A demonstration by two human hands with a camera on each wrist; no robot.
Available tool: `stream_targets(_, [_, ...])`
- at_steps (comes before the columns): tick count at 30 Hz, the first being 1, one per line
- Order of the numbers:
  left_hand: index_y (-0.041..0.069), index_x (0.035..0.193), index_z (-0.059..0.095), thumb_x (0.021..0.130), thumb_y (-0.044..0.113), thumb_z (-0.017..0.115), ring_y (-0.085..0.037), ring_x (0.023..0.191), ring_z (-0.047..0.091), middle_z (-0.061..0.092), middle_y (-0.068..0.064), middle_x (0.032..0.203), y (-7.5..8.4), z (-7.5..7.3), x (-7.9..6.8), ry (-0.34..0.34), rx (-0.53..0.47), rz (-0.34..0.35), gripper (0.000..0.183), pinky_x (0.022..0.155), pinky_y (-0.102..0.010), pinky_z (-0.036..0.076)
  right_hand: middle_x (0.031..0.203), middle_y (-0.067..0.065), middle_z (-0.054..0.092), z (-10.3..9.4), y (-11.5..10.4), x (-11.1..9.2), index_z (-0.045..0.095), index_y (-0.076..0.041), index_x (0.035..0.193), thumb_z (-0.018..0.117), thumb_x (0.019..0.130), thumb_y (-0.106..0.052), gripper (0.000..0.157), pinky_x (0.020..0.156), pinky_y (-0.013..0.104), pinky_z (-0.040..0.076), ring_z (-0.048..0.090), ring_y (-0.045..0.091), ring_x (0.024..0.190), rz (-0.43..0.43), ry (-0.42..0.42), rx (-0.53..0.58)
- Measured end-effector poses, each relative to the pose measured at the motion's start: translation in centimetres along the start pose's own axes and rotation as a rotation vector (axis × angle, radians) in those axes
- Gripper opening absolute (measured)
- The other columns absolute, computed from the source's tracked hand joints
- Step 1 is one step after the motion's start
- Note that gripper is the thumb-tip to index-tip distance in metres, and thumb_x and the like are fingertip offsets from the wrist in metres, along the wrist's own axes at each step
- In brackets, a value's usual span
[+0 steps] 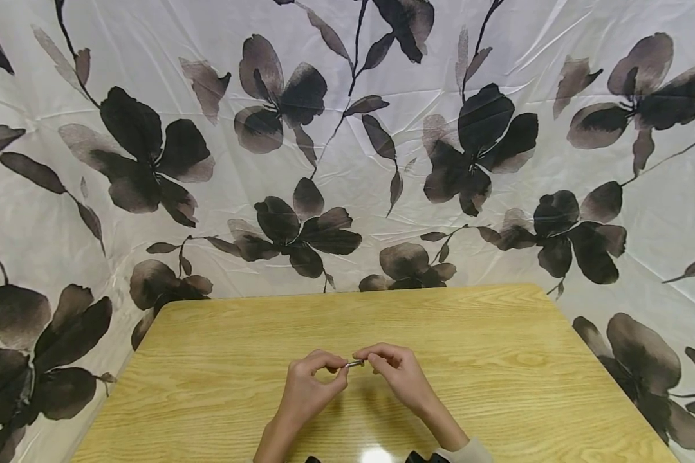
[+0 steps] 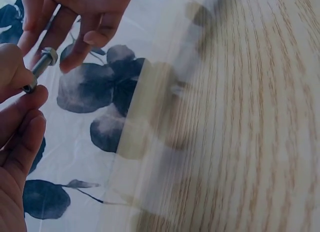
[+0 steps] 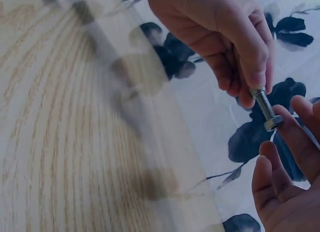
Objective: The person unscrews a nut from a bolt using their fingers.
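Note:
A small metal bolt [image 1: 355,363] is held level above the table, between the two hands. My left hand [image 1: 311,384] pinches one end of it between thumb and index finger. In the left wrist view, a hexagonal piece [image 2: 49,56] sits on the bolt's free end, and another metal rim shows at the pinched end. Which one is the head and which a nut, I cannot tell. My right hand [image 3: 295,187] has its fingers spread loosely beside the free end. Its index fingertip is very near the hexagonal piece; whether they touch is unclear.
A light wood-grain table [image 1: 220,347] with rounded far corners lies beneath the hands. Behind it and at both sides hangs a pale cloth [image 1: 382,231] with dark printed flowers. Light glares off the table's near edge.

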State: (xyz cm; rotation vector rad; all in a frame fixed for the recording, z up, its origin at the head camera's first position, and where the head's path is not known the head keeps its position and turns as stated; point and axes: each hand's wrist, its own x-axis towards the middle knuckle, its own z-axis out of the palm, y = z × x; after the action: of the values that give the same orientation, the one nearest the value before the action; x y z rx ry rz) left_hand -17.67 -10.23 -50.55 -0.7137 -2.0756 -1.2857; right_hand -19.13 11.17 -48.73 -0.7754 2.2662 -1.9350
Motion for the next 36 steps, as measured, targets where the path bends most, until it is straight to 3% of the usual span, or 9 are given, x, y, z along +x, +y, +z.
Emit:
stream_targets(5, [0.015,0.087,0.079,0.075,-0.009,0.082,-0.012,0.071,0.071,0.076,0.002,0.082,0.03,-0.14,0.07,0.018,0.022,-0.002,0.027,0.064,-0.028,0.061,0.117,0.02,0.074,-0.01,-0.02,-0.02,0.075,-0.004,0.115,0.054,0.108,-0.017,0.026,0.085,0.034,0.055,0.069,0.012,0.106,-0.018,-0.013,-0.005])
stream_targets(9, [0.015,0.086,0.079,0.073,-0.009,0.082,-0.013,0.07,0.07,0.077,-0.001,0.081,0.02,-0.11,0.15,0.055,0.025,-0.027,0.028,0.064,-0.025,0.06,0.104,0.022,0.075,0.06,0.03,0.02,0.074,-0.001,0.112,0.055,0.107,-0.017,0.025,0.079,0.033,0.055,0.069,0.012,0.097,-0.008,0.002,0.001])
stream_targets(14, [0.017,0.087,0.08,0.072,-0.01,0.084,-0.014,0.069,0.07,0.077,-0.001,0.08,-0.06,-0.01,0.21,0.082,0.018,-0.04,0.031,0.064,-0.024,0.059,0.087,0.014,0.074,0.22,0.29,0.17,0.076,-0.005,0.107,0.063,0.104,-0.028,0.026,0.066,0.03,0.055,0.069,0.022,0.083,0.122,0.083,0.001])
stream_targets(19, [0.015,0.087,0.079,0.071,-0.012,0.084,-0.017,0.069,0.07,0.076,-0.004,0.079,-0.24,0.18,0.07,0.071,0.0,-0.011,0.032,0.064,-0.024,0.058,0.087,0.01,0.075,0.23,0.36,0.28,0.077,-0.007,0.106,0.066,0.101,-0.033,0.028,0.063,0.03,0.055,0.07,0.028,0.083,0.209,0.089,0.004])
stream_targets(23, [0.013,0.086,0.079,0.071,-0.013,0.083,-0.02,0.068,0.07,0.076,-0.004,0.079,-0.35,0.3,-0.09,0.047,-0.004,0.012,0.031,0.063,-0.026,0.059,0.097,0.014,0.076,0.1,0.24,0.22,0.077,-0.009,0.111,0.065,0.102,-0.031,0.026,0.064,0.028,0.054,0.071,0.027,0.089,0.188,0.056,-0.01])
stream_targets(29, [0.014,0.086,0.079,0.072,-0.011,0.083,-0.018,0.07,0.072,0.076,-0.003,0.08,-0.06,0.25,0.01,0.031,-0.003,0.013,0.03,0.063,-0.029,0.06,0.112,0.018,0.074,-0.06,0.21,0.13,0.074,-0.006,0.119,0.062,0.104,-0.027,0.028,0.078,0.033,0.058,0.071,0.024,0.101,0.131,0.03,-0.01])
stream_targets(36, [0.016,0.088,0.079,0.076,-0.009,0.083,-0.016,0.072,0.072,0.076,0.0,0.082,0.41,0.04,0.23,0.006,-0.01,-0.009,0.028,0.064,-0.035,0.062,0.117,0.018,0.073,-0.1,0.37,-0.02,0.075,-0.004,0.116,0.069,0.099,-0.017,0.022,0.086,0.029,0.06,0.069,0.011,0.104,0.075,0.039,0.035])
